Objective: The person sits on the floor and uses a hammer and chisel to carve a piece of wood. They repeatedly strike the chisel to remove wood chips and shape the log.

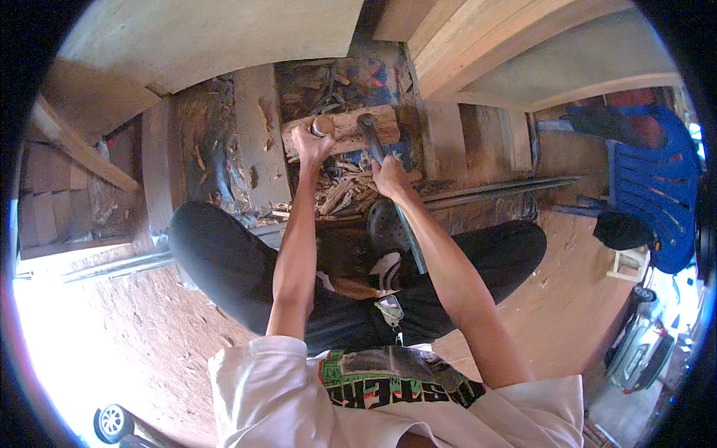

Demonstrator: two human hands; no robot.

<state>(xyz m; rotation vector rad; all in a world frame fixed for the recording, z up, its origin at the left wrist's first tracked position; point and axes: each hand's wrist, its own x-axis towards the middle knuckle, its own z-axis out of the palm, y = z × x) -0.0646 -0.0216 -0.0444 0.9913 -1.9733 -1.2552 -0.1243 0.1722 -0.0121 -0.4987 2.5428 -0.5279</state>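
Note:
My left hand is closed around a short upright tool with a round wooden top, likely a chisel, on a rough log; its lower end is hidden. My right hand grips the dark shaft of a long hammer, whose head lies over the log, to the right of my left hand and apart from the wooden top. Splintered wood chips lie below the log, between my forearms.
Pale boards and beams surround the work spot. My bent legs and a dark clog are below. At right are a blue plastic chair and a car; a wheel shows at lower left.

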